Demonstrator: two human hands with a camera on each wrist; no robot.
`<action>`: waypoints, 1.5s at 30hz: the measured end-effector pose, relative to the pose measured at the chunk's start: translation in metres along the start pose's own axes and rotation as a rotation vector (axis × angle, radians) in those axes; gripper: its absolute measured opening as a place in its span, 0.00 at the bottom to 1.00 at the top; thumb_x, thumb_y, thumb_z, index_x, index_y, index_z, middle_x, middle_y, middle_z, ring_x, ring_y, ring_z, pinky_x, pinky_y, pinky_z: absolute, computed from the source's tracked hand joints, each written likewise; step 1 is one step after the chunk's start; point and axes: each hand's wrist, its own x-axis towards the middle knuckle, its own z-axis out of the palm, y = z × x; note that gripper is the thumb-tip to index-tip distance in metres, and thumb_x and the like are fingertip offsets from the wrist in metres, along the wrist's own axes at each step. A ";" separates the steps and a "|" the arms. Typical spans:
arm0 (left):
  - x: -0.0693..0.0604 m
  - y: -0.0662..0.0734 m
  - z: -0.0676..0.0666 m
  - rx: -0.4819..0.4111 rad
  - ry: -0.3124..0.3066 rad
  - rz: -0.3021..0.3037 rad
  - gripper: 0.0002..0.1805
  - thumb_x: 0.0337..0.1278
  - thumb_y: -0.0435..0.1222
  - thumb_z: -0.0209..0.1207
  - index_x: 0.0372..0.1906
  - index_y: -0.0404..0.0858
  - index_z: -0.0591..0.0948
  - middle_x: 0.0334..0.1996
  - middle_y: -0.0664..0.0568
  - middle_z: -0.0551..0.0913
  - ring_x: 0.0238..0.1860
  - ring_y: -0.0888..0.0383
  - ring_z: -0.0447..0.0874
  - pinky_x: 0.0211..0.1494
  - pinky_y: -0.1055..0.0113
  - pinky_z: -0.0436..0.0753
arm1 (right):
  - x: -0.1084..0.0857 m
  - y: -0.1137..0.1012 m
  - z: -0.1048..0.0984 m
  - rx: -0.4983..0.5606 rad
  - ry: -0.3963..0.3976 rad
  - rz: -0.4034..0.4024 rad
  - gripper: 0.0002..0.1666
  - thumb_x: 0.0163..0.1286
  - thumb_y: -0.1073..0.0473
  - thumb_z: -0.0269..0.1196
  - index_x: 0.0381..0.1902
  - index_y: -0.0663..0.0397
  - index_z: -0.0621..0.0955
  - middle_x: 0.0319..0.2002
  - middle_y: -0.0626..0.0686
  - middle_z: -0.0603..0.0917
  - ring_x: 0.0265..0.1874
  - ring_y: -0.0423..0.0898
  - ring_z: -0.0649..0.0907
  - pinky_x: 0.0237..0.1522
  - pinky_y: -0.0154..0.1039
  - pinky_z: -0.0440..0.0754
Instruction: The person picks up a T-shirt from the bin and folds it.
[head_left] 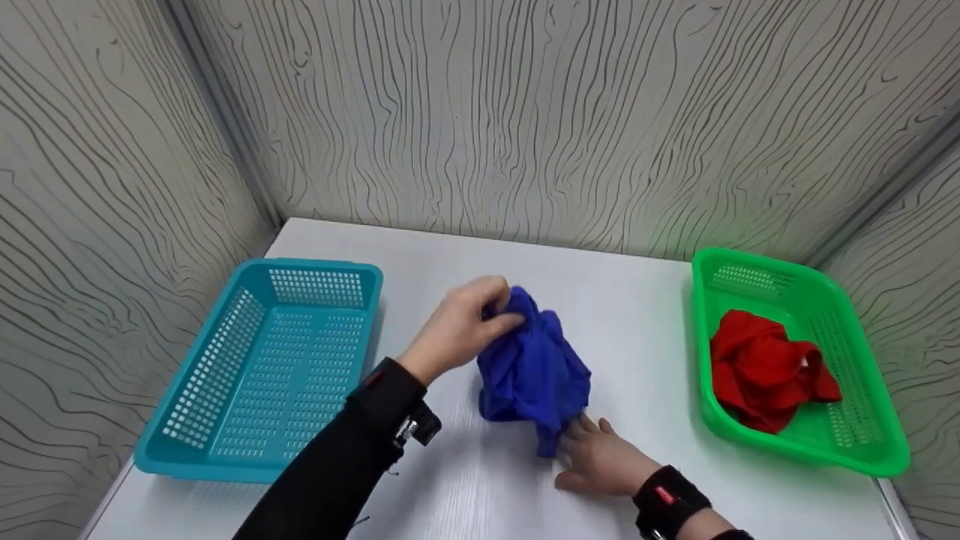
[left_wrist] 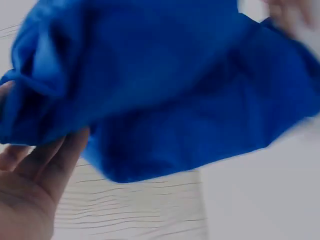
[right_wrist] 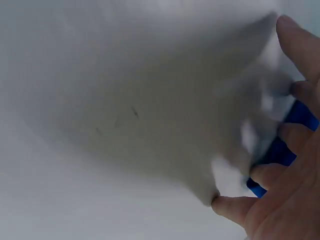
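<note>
A crumpled blue cloth (head_left: pixel 534 367) is held up over the middle of the white table by my left hand (head_left: pixel 469 319), which pinches its upper left part between thumb and fingers. In the left wrist view the cloth (left_wrist: pixel 160 110) hangs in broad folds and covers part of the left hand (left_wrist: pixel 37 185). My right hand (head_left: pixel 604 457) lies low at the cloth's bottom edge, fingers spread. The right wrist view shows the right hand (right_wrist: pixel 290 190) with its fingertips at the table surface and some blue cloth (right_wrist: pixel 302 115) showing between the fingers.
On the left stands a teal plastic basket (head_left: pixel 259 474) with perforated walls and floor. A green basket (head_left: pixel 810 457) on the right holds a crumpled red cloth (head_left: pixel 769 371). Wood-grain panels (head_left: pixel 480 120) enclose the white table (head_left: pixel 622 300) at the back and sides.
</note>
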 end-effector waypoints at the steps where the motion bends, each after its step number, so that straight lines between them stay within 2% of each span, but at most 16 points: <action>1: -0.006 -0.006 0.007 0.023 -0.045 -0.032 0.17 0.63 0.36 0.67 0.31 0.38 0.68 0.29 0.56 0.66 0.33 0.59 0.68 0.37 0.66 0.68 | 0.000 0.001 -0.002 0.023 0.019 -0.007 0.40 0.65 0.44 0.67 0.70 0.55 0.74 0.69 0.66 0.72 0.68 0.72 0.68 0.55 0.75 0.71; 5: -0.026 -0.030 0.026 0.068 -0.162 -0.174 0.14 0.63 0.35 0.67 0.32 0.39 0.71 0.30 0.57 0.69 0.33 0.59 0.70 0.37 0.66 0.70 | 0.001 0.005 -0.013 0.099 0.102 -0.013 0.32 0.71 0.49 0.65 0.67 0.60 0.76 0.61 0.61 0.81 0.60 0.62 0.80 0.54 0.61 0.79; 9: -0.036 -0.042 0.033 0.021 -0.174 -0.268 0.13 0.62 0.34 0.68 0.33 0.40 0.73 0.31 0.58 0.72 0.34 0.59 0.72 0.39 0.65 0.73 | 0.008 -0.002 -0.026 0.272 0.246 0.106 0.31 0.75 0.47 0.62 0.67 0.61 0.75 0.53 0.60 0.86 0.51 0.57 0.86 0.51 0.55 0.82; 14: -0.038 -0.037 0.040 -0.112 -0.134 -0.253 0.10 0.63 0.34 0.67 0.35 0.41 0.75 0.34 0.59 0.77 0.38 0.60 0.75 0.43 0.65 0.77 | 0.025 -0.027 -0.045 0.524 0.381 0.253 0.38 0.72 0.40 0.63 0.70 0.57 0.73 0.45 0.56 0.89 0.46 0.52 0.88 0.47 0.52 0.83; 18: -0.038 -0.029 0.045 -0.213 -0.101 -0.187 0.07 0.65 0.34 0.65 0.37 0.41 0.77 0.35 0.56 0.81 0.38 0.61 0.78 0.44 0.67 0.78 | 0.037 -0.040 -0.054 0.583 0.469 0.305 0.17 0.72 0.48 0.65 0.49 0.53 0.82 0.32 0.47 0.86 0.30 0.40 0.82 0.33 0.37 0.78; 21: -0.038 -0.027 0.044 -0.213 0.006 -0.129 0.07 0.67 0.33 0.63 0.34 0.39 0.75 0.39 0.52 0.88 0.44 0.61 0.85 0.44 0.69 0.81 | 0.039 -0.041 -0.058 0.593 0.618 0.320 0.03 0.73 0.59 0.64 0.39 0.51 0.84 0.29 0.45 0.83 0.26 0.38 0.76 0.30 0.33 0.75; 23: -0.036 -0.027 0.039 -0.153 0.113 -0.106 0.09 0.69 0.33 0.61 0.33 0.38 0.73 0.38 0.49 0.89 0.46 0.59 0.88 0.41 0.69 0.82 | 0.037 -0.037 -0.063 0.634 0.702 0.369 0.05 0.74 0.62 0.62 0.41 0.52 0.85 0.30 0.46 0.85 0.27 0.38 0.77 0.33 0.33 0.75; 25: -0.034 -0.028 0.030 -0.083 0.216 -0.112 0.09 0.72 0.32 0.58 0.34 0.38 0.70 0.34 0.48 0.88 0.41 0.57 0.89 0.37 0.68 0.81 | 0.032 -0.030 -0.070 0.698 0.758 0.440 0.08 0.75 0.63 0.61 0.45 0.53 0.86 0.33 0.48 0.87 0.30 0.39 0.79 0.36 0.33 0.77; 28: -0.032 -0.032 0.011 0.000 0.314 -0.171 0.08 0.75 0.33 0.53 0.38 0.38 0.67 0.24 0.53 0.75 0.27 0.57 0.79 0.30 0.67 0.72 | 0.021 -0.016 -0.082 0.815 0.820 0.552 0.09 0.77 0.61 0.59 0.48 0.57 0.84 0.33 0.50 0.85 0.33 0.42 0.79 0.38 0.33 0.76; 30: -0.031 -0.034 -0.003 0.012 0.356 -0.229 0.06 0.77 0.32 0.51 0.40 0.38 0.66 0.23 0.54 0.67 0.22 0.56 0.69 0.27 0.66 0.68 | 0.012 -0.006 -0.089 0.879 0.885 0.600 0.11 0.77 0.60 0.58 0.47 0.61 0.83 0.34 0.51 0.83 0.35 0.43 0.78 0.39 0.33 0.75; 33: -0.033 -0.038 -0.019 -0.030 0.418 -0.321 0.05 0.78 0.31 0.48 0.42 0.37 0.64 0.25 0.53 0.64 0.24 0.56 0.67 0.28 0.66 0.66 | -0.002 0.010 -0.096 0.904 1.004 0.656 0.12 0.76 0.61 0.55 0.46 0.64 0.82 0.38 0.48 0.80 0.41 0.42 0.76 0.44 0.31 0.73; 35: -0.034 -0.040 -0.026 -0.066 0.470 -0.362 0.02 0.79 0.30 0.46 0.45 0.37 0.64 0.29 0.50 0.69 0.29 0.56 0.71 0.32 0.66 0.69 | -0.010 0.019 -0.097 0.907 1.065 0.692 0.14 0.75 0.61 0.52 0.46 0.64 0.81 0.40 0.46 0.79 0.42 0.42 0.75 0.45 0.31 0.71; 36: -0.035 -0.040 -0.028 -0.085 0.491 -0.378 0.01 0.79 0.30 0.45 0.47 0.37 0.66 0.32 0.48 0.72 0.32 0.55 0.73 0.35 0.65 0.70 | -0.014 0.022 -0.097 0.905 1.083 0.706 0.14 0.75 0.62 0.50 0.45 0.64 0.81 0.40 0.45 0.79 0.43 0.41 0.74 0.45 0.30 0.70; 40: -0.036 -0.040 -0.032 -0.076 0.542 -0.413 0.13 0.78 0.27 0.42 0.51 0.36 0.78 0.46 0.45 0.82 0.42 0.52 0.80 0.46 0.62 0.76 | -0.026 0.029 -0.094 0.901 1.076 0.724 0.15 0.75 0.63 0.45 0.45 0.63 0.79 0.39 0.45 0.80 0.41 0.42 0.74 0.42 0.32 0.70; 43: -0.036 -0.039 -0.031 -0.079 0.542 -0.468 0.19 0.75 0.27 0.43 0.48 0.38 0.86 0.48 0.48 0.86 0.47 0.52 0.82 0.51 0.58 0.78 | -0.029 0.029 -0.091 0.889 0.982 0.694 0.15 0.76 0.63 0.44 0.51 0.60 0.76 0.40 0.47 0.81 0.40 0.42 0.75 0.42 0.31 0.71; 45: -0.036 -0.038 -0.030 -0.150 0.523 -0.520 0.20 0.72 0.28 0.44 0.50 0.39 0.87 0.50 0.49 0.85 0.54 0.55 0.80 0.57 0.59 0.76 | -0.028 0.029 -0.088 0.902 0.888 0.639 0.15 0.80 0.59 0.46 0.59 0.56 0.72 0.43 0.52 0.81 0.42 0.44 0.77 0.45 0.34 0.73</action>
